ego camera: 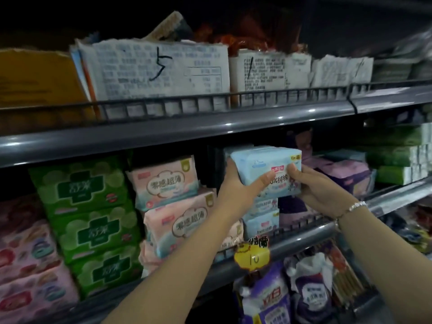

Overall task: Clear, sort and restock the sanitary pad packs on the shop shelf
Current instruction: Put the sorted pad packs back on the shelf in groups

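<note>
Far to the left of the hands, pink flowered packs [30, 265] are stacked at the shelf's end, followed by a column of green packs [91, 220] and then pale pink packs [173, 206], the last lying just beside the left forearm. The left hand [236, 183] is curled round the left end of a light blue pack [266, 171], thumb across its front, while the right hand [313, 185], a bracelet [357, 205] at its wrist, pinches the right end; the pack is thus clamped between both hands and held at the mouth of the middle shelf, above a short stack of blue packs [264, 218]. Whether it is being set down or lifted out cannot be told. For a tidy result, the pack should probably be kept level, squared to the stack beneath and with its printed face outward, and slid in below the grey shelf edge [187, 132] without snagging. Right of the hands, purple packs [346, 176] and green-and-white packs [402, 160] fill the row. Overhead, cut cardboard boxes [159, 69] marked by hand are lined up behind a low rail [210, 99]; below the hands hang a yellow price tag [252, 256] and purple pouches [268, 300]. The surroundings are dim.
</note>
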### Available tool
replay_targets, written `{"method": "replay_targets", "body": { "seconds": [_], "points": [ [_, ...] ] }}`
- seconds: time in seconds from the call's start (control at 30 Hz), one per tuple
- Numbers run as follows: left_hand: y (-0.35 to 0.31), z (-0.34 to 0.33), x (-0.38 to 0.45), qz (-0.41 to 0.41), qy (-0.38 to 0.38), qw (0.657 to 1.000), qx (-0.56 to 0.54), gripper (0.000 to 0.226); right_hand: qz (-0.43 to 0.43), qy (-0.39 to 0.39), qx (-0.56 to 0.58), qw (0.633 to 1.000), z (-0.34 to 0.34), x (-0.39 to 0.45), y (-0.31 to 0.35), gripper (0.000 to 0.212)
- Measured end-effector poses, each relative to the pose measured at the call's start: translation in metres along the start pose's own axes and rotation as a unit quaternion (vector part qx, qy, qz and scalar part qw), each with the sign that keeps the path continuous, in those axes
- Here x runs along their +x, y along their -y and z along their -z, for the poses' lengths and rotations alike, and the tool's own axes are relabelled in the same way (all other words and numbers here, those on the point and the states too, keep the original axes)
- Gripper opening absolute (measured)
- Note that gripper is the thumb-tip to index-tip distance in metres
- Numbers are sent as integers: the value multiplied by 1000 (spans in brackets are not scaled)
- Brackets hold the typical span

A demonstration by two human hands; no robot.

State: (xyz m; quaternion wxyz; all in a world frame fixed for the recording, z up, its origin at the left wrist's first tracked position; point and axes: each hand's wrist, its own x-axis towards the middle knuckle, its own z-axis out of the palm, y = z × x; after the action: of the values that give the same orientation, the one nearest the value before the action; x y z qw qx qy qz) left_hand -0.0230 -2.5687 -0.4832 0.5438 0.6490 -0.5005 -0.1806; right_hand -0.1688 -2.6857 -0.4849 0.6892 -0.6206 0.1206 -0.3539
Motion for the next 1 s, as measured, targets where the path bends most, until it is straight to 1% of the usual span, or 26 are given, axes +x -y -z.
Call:
{"method": "replay_targets", "body": {
  "seconds": [0.07,0.1,0.13,0.17,0.2,0.27,0.3,0.37,0.43,0.5,0.57,0.63,0.73,0.77,0.83,0.9,0.93,1.0],
  "points": [
    [-5,-1,22,3,-9,1000,2,55,-12,-5,17,1000,9,25,-2,63],
    [-4,-1,34,8,-8,1000,4,44,-19,-5,21,1000,14,39,-3,56],
    [-2,-2,46,13,-6,1000,8,37,-27,-5,28,999,17,51,-5,47],
    [2,-2,57,17,-2,1000,13,35,-30,-2,32,999,20,64,-7,42],
    [6,-3,67,20,2,1000,19,40,-37,1,40,999,22,76,-8,40],
    [17,-5,84,36,-5,999,24,66,-45,-4,38,998,27,98,-13,38],
    [22,-6,91,46,-13,999,25,74,-44,-5,27,999,29,106,-17,38],
    [31,-8,99,57,-15,998,33,80,-46,-15,12,999,33,116,-29,36],
    [40,-11,100,64,-7,997,44,79,-42,-33,-15,998,37,120,-44,30],
    [49,-15,96,49,-13,997,50,77,-33,-45,-31,998,39,117,-53,28],
    [54,-19,93,34,-17,998,47,72,-23,-52,-59,997,41,111,-56,38],
    [56,-21,92,27,-24,998,46,71,-9,-56,-99,993,38,104,-55,51],
    [53,-23,89,21,-37,998,46,68,30,-102,-134,985,29,94,-53,57],
    [53,-24,88,24,-33,998,43,64,38,-113,-134,984,25,92,-54,54],
    [53,-27,86,41,-6,998,36,54,39,-115,-142,982,19,91,-57,41],
    [52,-29,86,51,11,998,27,55,32,-130,-150,980,15,91,-60,29],
    [53,-30,86,57,13,998,22,56,30,-139,-144,979,14,92,-63,29],
    [52,-31,85,50,12,998,25,53,29,-167,-128,977,12,90,-64,34]
  ]
}}
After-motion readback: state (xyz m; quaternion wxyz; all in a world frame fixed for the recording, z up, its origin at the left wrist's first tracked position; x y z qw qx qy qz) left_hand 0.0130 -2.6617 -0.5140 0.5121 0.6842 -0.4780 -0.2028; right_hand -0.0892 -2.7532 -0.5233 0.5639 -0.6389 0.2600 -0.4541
